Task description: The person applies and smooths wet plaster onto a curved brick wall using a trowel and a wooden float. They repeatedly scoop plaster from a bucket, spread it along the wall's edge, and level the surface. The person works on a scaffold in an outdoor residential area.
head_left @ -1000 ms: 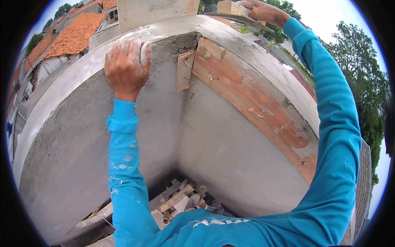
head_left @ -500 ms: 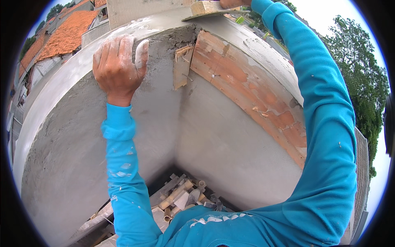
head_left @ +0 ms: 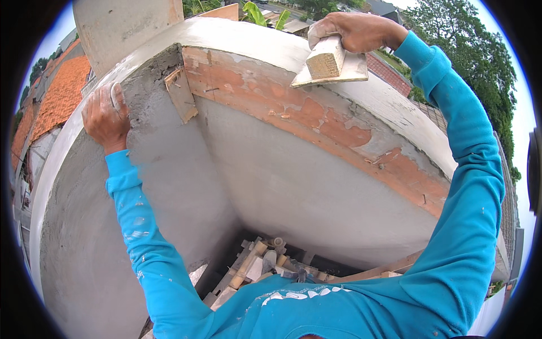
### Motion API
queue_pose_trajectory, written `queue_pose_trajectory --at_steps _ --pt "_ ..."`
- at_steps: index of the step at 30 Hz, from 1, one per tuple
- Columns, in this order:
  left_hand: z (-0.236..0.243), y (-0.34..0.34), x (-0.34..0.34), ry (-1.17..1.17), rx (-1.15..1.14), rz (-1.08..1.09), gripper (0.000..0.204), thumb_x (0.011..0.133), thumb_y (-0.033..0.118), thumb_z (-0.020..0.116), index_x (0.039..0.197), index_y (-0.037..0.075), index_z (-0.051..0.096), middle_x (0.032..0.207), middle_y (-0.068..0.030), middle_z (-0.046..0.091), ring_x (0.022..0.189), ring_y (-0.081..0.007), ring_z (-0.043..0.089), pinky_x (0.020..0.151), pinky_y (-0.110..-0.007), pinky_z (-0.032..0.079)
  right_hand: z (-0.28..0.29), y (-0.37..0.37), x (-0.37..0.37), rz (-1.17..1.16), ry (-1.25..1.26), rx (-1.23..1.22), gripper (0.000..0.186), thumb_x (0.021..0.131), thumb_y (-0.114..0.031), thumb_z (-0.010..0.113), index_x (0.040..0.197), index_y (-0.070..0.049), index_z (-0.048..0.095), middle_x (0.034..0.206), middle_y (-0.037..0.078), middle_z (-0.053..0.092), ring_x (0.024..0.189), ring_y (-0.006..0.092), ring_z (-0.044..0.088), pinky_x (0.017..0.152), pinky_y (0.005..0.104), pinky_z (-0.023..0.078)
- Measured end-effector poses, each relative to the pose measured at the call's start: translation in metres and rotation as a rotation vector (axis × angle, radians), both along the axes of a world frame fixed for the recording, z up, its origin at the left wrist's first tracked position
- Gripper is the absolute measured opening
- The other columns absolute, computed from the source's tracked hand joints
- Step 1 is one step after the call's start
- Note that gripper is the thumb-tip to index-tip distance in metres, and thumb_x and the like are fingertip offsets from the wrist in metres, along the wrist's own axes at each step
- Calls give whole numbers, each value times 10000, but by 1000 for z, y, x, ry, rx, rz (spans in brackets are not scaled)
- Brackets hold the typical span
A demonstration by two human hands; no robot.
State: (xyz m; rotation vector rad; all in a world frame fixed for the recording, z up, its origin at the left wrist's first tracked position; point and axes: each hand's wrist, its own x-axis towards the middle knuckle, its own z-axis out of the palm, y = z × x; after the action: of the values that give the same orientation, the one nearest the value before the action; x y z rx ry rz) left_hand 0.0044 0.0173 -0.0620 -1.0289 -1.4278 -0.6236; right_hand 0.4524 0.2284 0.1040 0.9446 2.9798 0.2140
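My right hand (head_left: pixel 358 33) is closed around the block handle of a wooden plastering float (head_left: pixel 326 63). The float's thin board lies along the pale, smooth top of the right-hand wall (head_left: pixel 248 37); whether its whole underside touches cannot be told. At the left, my left hand (head_left: pixel 105 116) rests over the top edge of the grey plastered wall (head_left: pixel 164 135), fingers stretched out and the thumb apart, with whitish residue on them. A reddish, plaster-smeared wooden board (head_left: pixel 316 116) is fixed below the right wall's edge, with nails sticking out. A short wood piece (head_left: pixel 181 95) sits at the corner.
Below me, bamboo poles and timber offcuts (head_left: pixel 254 265) fill the gap between the walls. An upright grey slab (head_left: pixel 127 31) rises beyond the corner. Orange tiled roofs (head_left: pixel 61 96) lie far left, and a large tree (head_left: pixel 471 68) stands at the right.
My view has turned right, so the corner and my left hand appear farther left. My right hand and the float have come nearer and rightward along the wall top.
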Motion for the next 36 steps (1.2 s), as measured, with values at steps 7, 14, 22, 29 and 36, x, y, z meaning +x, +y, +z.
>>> queue_pose_trajectory --at_steps 7,14,22,29,36 --pt "3 -6 -5 -80 -80 8 328 984 369 527 1070 99 692 1086 -76 689 1014 -281 634 907 -408 462 16 -72 123 12 -93 -111 598 662 76 534 1223 -98 648 1283 184 591 1230 346 540 1123 450 387" --pt "-7 -60 64 -120 41 -225 379 1013 354 464 1224 79 618 1356 -91 570 1259 -292 513 1136 -463 317 13 -119 264 -89 -47 -74 574 628 91 505 1146 -93 669 1255 161 604 1205 335 554 1090 413 416" --pt "-155 -213 162 -709 2 -14 484 1044 375 354 1211 0 612 1344 -132 563 1244 -323 509 1090 -463 366 8 -192 461 -248 -15 -23 484 725 76 586 1172 -100 638 1296 131 564 1251 322 506 1095 406 384" --pt "-361 -344 233 -1177 -54 169 546 1035 395 368 1177 -72 611 1241 -244 596 1158 -393 537 993 -478 413 27 -225 539 -566 95 -53 293 758 9 674 1045 -51 662 1081 114 646 1069 263 603 988 360 434" --pt "-458 -357 325 -1656 -221 173 578 1024 431 390 1086 -83 647 1039 -288 653 978 -462 591 856 -512 434 53 -114 361 -312 297 -242 304 785 -40 644 1089 -33 647 1051 69 644 985 164 581 943 313 437"
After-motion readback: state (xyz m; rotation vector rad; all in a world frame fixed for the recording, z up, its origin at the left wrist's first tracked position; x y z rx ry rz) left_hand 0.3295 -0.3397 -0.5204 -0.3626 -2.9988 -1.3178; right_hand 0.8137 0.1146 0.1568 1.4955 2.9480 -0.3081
